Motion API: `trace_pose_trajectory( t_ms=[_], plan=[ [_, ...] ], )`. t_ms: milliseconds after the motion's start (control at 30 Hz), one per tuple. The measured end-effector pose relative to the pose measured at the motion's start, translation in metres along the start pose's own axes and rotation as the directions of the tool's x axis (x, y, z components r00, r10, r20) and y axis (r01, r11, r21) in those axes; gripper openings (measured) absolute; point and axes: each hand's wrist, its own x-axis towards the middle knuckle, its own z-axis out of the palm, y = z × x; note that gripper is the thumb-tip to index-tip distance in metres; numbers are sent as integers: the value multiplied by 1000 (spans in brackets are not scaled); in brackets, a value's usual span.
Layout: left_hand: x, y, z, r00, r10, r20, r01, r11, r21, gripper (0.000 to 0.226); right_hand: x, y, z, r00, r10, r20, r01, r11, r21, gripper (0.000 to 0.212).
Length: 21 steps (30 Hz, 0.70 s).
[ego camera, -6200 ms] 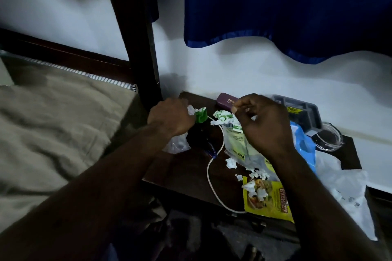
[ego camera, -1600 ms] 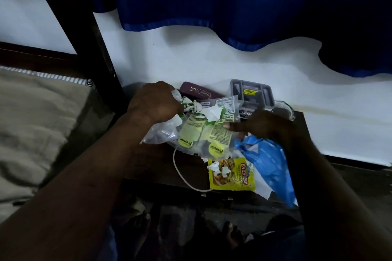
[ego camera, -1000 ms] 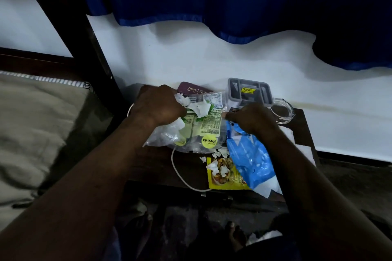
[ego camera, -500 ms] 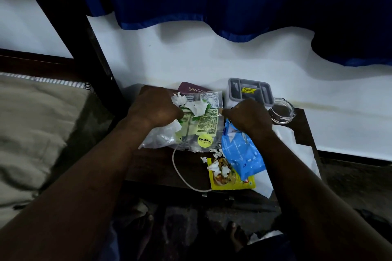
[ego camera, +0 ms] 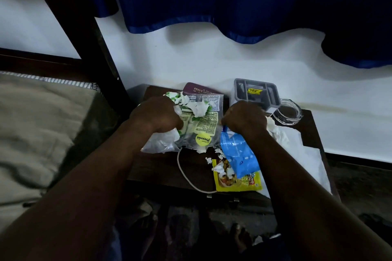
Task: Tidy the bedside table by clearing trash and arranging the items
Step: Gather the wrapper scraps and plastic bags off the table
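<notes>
On the dark wooden bedside table (ego camera: 157, 167), my left hand (ego camera: 156, 115) grips the left side of a clear food packet (ego camera: 203, 125) with a yellow round label, along with crumpled white and green wrappers (ego camera: 182, 99) and a thin plastic bag (ego camera: 159, 144). My right hand (ego camera: 244, 119) is closed on the top of a blue plastic wrapper (ego camera: 238, 154), which hangs down over a yellow snack sachet (ego camera: 235, 181). Small white paper scraps (ego camera: 216, 162) lie between the packets.
A maroon case (ego camera: 197, 89), a grey compartment tray (ego camera: 255, 92) and a glass ashtray (ego camera: 288, 112) stand at the table's back. A white cable (ego camera: 184, 171) loops to the front edge. White paper (ego camera: 305, 159) covers the right side. Bed at left; blue curtain above.
My right hand has pulled the blue wrapper in toward the clear packet, bunching it over the yellow sachet. My left hand holds the same bundle in about the same place.
</notes>
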Motion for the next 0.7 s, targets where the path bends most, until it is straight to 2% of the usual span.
trace_pose_trajectory(
  t_ms=[200, 300, 367, 500, 700],
  plan=[
    [3, -5, -2, 1000, 9, -9, -9, 1000, -21, 36, -1, 0, -9, 999, -45, -2, 45, 997, 62, 18],
    [4, -4, -4, 1000, 17, -23, -18, 999, -38, 36, -2, 4, -32, 994, -113, 3, 113, 991, 69, 24],
    [3, -1, -6, 998, 45, -33, -47, 997, -62, 34, -4, 12, -50, 993, -119, -12, 119, 973, 195, 21],
    [-2, 14, -10, 988, 105, -116, -112, 992, -53, 30, -15, 32, -76, 979, -47, -200, 111, 941, 320, 26],
    [-12, 29, -12, 972, 125, -197, -140, 988, -64, 40, -36, 53, -82, 960, 39, -276, 103, 871, 481, 12]
  ],
)
